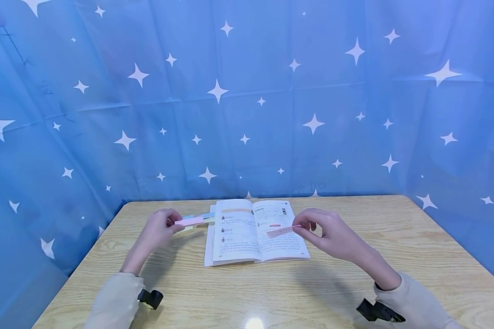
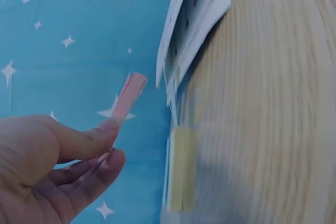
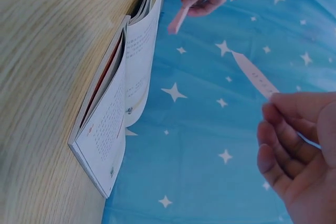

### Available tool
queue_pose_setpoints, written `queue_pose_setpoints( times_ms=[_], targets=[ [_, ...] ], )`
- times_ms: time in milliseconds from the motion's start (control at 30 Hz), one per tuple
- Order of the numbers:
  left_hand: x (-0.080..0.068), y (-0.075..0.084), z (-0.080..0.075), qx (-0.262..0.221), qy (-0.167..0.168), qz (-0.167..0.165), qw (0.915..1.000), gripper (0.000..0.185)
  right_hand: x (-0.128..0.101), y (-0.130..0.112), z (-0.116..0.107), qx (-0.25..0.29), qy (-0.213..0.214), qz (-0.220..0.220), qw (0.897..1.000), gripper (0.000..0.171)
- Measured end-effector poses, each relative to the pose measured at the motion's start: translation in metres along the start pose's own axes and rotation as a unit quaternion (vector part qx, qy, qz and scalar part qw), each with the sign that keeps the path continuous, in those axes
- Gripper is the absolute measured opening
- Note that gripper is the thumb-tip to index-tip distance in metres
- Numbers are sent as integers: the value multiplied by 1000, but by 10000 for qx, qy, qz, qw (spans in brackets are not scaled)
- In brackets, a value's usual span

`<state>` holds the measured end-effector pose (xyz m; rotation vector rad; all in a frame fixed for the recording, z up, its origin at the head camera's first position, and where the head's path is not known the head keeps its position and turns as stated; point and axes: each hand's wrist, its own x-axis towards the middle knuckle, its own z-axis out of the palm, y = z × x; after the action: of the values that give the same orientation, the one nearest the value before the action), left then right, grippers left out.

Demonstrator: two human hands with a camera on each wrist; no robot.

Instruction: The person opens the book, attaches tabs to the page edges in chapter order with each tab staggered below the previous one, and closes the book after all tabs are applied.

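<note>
An open book (image 1: pixel 236 233) with printed pages lies on the table. To its left, my left hand (image 1: pixel 160 228) pinches a pink pad of sticky notes (image 2: pixel 131 94) between thumb and fingers, raised above the tabletop. Over the right page, my right hand (image 1: pixel 333 232) pinches one end of a single pink sticky note (image 3: pixel 255 75), which has small print on it. The strip's free end points left, and in the right wrist view it hangs apart from the page.
A yellow sticky-note pad (image 2: pixel 182 169) lies on the table (image 1: pixel 247 290) left of the book. Blue strips (image 1: pixel 208 215) stand at the book's left edge. A blue curtain with white stars (image 1: pixel 247 114) rises behind the table.
</note>
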<state>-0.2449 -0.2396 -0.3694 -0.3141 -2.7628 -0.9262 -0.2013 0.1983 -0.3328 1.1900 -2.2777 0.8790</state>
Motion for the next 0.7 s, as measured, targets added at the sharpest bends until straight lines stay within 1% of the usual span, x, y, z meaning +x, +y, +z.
queue_pose_setpoints(
  times_ms=[100,300,700],
  targets=[
    [0,-9,0,-36,-162,-105,9998,7,1,1,1,16,19,-122,9999,22],
    [-1,-22,0,92,-465,-11,9989,6,0,2,1,71,48,-214,9997,22],
    [-6,-33,-4,102,-904,-112,9958,11,0,2,2,-7,8,-53,10000,21]
  ],
)
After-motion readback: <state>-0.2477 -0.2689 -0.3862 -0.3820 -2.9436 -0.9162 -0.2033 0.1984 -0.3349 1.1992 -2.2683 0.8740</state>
